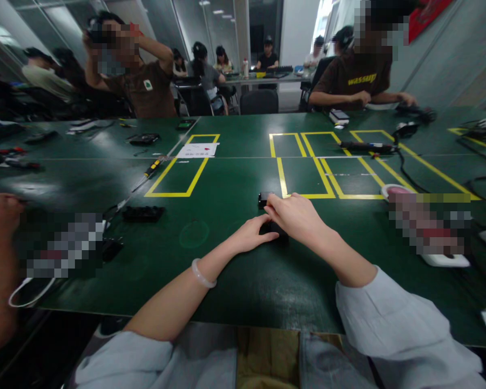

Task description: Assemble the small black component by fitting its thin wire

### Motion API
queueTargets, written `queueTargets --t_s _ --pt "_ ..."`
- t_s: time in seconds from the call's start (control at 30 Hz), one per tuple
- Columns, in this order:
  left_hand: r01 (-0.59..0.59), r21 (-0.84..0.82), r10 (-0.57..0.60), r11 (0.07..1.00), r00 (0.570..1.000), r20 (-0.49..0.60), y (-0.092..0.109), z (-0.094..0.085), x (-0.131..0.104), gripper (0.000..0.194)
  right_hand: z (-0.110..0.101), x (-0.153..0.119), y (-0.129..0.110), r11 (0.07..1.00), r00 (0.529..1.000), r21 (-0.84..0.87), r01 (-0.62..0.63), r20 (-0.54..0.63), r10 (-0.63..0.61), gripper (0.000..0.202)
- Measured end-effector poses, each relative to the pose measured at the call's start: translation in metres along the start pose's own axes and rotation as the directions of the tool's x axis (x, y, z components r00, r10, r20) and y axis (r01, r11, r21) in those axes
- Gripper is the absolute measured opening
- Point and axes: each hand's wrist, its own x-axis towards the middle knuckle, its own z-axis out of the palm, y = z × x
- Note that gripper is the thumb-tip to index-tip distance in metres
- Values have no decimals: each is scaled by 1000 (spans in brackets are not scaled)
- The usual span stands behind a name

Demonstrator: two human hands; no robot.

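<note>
Both hands met at a small black object [263, 200] on the green table [227, 281], the right hand [297, 216] with its fingers bent down over it, the left hand [253, 233] just on its near side with thumb and fingers parted beside a dark piece [279, 232]. Fingertips were partly hidden, so whether either hand gripped anything could not be told, nor whether the dark piece belonged to the black object. Left of the black object lay a flat black part [143, 214]; farther left and beyond it, a yellow-and-black handled tool [152, 168] and a sheet of white paper [200, 150]. Yellow tape [308, 196] marked rectangles just past the black object. Well to its right rested a white-edged thing, largely pixelated [447, 260]. Beyond it, across the table, were two people in brown shirts, the left one with arms raised.
</note>
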Motion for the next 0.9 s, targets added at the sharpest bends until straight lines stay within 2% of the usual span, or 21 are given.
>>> queueTargets --t_s 0.27,0.4,0.5,0.7,0.9 --pt "-11 20 11 1000 1000 -2 1 -1 -1 46 3 0 1 998 999 56 5 -53 -2 22" --pt "-25 28 25 999 1000 -7 0 0 -1 51 4 0 1 1000 999 26 13 -42 -12 24" --pt "-27 28 27 999 1000 -9 0 0 -1 49 3 1 1 1000 1000 14 12 -24 -11 24" --pt "-23 28 23 999 1000 -16 -1 0 -1 44 2 -1 0 996 998 81 22 -67 -17 21" --pt "-23 52 23 998 1000 -14 -1 2 -1 48 1 0 0 1000 1000 -2 15 -14 -15 27"
